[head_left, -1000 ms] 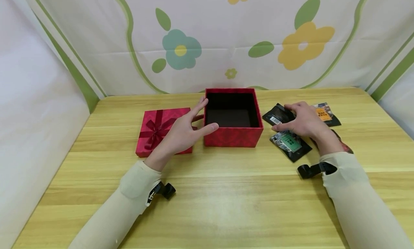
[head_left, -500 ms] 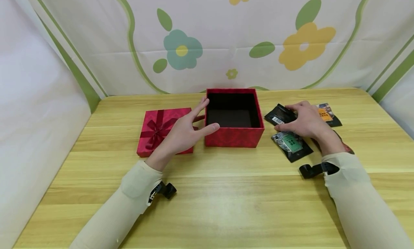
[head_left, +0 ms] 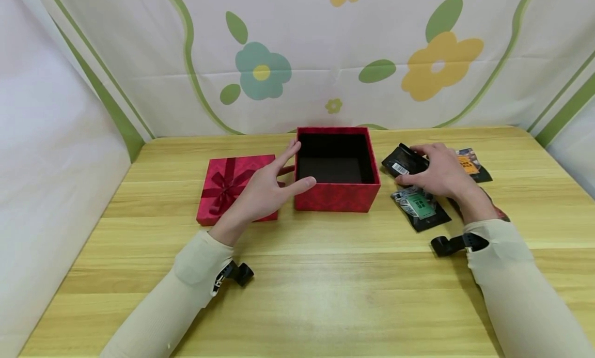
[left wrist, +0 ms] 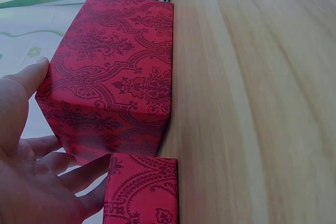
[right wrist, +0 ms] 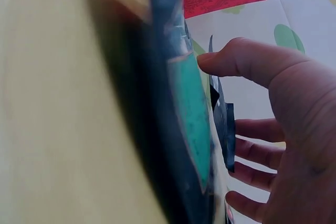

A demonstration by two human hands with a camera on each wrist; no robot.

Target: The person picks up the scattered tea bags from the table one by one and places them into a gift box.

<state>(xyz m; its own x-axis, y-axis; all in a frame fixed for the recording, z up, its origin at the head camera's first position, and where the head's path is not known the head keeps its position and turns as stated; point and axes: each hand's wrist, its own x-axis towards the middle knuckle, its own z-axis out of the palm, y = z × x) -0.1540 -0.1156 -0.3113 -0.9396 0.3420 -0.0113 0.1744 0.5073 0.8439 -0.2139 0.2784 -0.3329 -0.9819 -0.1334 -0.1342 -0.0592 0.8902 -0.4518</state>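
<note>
The head view looks forward and down over the bench (head_left: pixel 316 296); 2 close-up wrist views share the red box (head_left: pixel 337 198).

Right hand (head_left: pixel 440 171) pinching black packet (head_left: pixel 405 160) near box (head_left: pixel 335 198).

Red box (head_left: pixel 335 199): stands upright and open on the table (head_left: pixel 325 296), with a darker red pattern outside and a black lining within; is touched at its left side by the left hand (head_left: pixel 265 192). Black packet (head_left: pixel 405 157): sits to the right of the box, apart from it; shows a glossy face with a small white barcode (head_left: pixel 400 168); is pinched, partly covered, in the right hand (head_left: pixel 439 171).
</note>
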